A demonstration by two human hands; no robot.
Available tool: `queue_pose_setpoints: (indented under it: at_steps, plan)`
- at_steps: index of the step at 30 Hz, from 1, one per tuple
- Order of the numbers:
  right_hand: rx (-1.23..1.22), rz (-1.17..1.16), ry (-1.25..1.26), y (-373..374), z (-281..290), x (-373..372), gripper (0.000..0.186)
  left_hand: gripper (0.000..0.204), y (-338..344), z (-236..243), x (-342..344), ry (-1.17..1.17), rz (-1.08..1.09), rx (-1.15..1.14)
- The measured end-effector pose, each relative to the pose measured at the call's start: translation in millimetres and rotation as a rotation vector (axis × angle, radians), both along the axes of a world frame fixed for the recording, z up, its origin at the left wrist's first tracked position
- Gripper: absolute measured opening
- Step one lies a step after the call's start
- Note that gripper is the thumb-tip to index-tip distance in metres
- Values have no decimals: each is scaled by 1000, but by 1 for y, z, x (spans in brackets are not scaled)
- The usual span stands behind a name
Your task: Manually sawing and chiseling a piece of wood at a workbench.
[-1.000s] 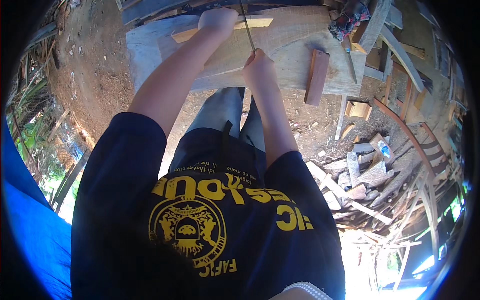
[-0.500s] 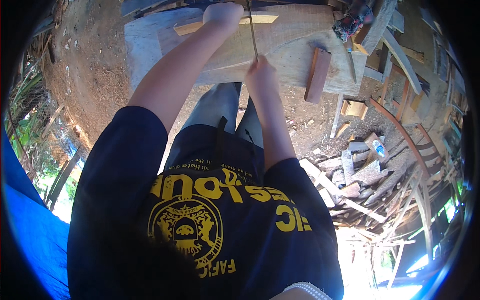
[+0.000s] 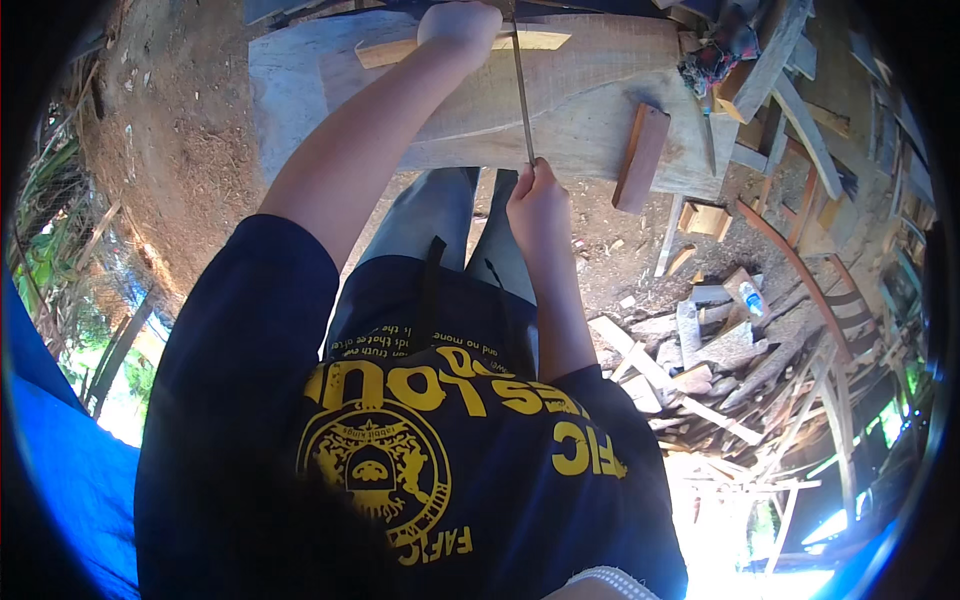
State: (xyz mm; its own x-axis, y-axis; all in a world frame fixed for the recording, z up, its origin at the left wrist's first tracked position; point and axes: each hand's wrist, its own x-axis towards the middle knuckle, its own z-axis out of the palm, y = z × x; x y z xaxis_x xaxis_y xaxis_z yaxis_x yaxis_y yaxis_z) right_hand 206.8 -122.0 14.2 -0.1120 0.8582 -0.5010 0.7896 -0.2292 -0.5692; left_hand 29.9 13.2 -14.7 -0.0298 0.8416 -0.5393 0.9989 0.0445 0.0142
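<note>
My right hand (image 3: 540,200) is closed around the near end of a long, thin, straight tool, apparently a handsaw (image 3: 524,95) seen edge-on. Its blade runs away from me across a pale, slightly curved wood strip (image 3: 545,40), just right of my left hand (image 3: 460,30). That left hand is closed over the strip, pressing it at the far side of a broad wooden board (image 3: 590,110). Its fingertips are hidden, and the far end of the saw leaves the top of the view. My right hand is just off the board's near edge.
A reddish-brown wood block (image 3: 640,160) lies on the board's right part, overhanging the near edge. Beyond it are a thin pointed tool (image 3: 709,140) and a dark, crumpled cloth (image 3: 718,62). Scrap wood (image 3: 735,350) and a curved reddish piece (image 3: 800,265) litter the right-hand ground.
My right hand has drawn the saw toward me, from over the board's near edge to just off it. My left hand still holds the strip. The whole view has shifted slightly.
</note>
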Motion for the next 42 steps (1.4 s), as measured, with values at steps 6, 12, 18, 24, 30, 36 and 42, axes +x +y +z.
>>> queue_pose_setpoints:
  at_steps: [6,12,18,24,30,36,42]
  plan:
    - [38,-6,29,27,6,-18,19,21,-6,-3,1,-16,-26,22]
    - [-40,-76,-4,3,18,-5,20,20,-14,8,3,-52,-18,35]
    - [100,-27,84,20,-11,-13,21,17,-19,16,8,-77,-21,-6]
    - [-20,41,-84,22,-15,-7,22,16,-27,11,10,-76,-74,23]
    - [16,71,-10,25,29,-5,20,13,-23,11,8,-128,-8,35]
    - [-162,71,-125,37,76,-8,21,16,-16,16,10,-114,50,13]
    - [-202,59,-105,53,63,-21,28,17,-21,18,12,-79,48,48]
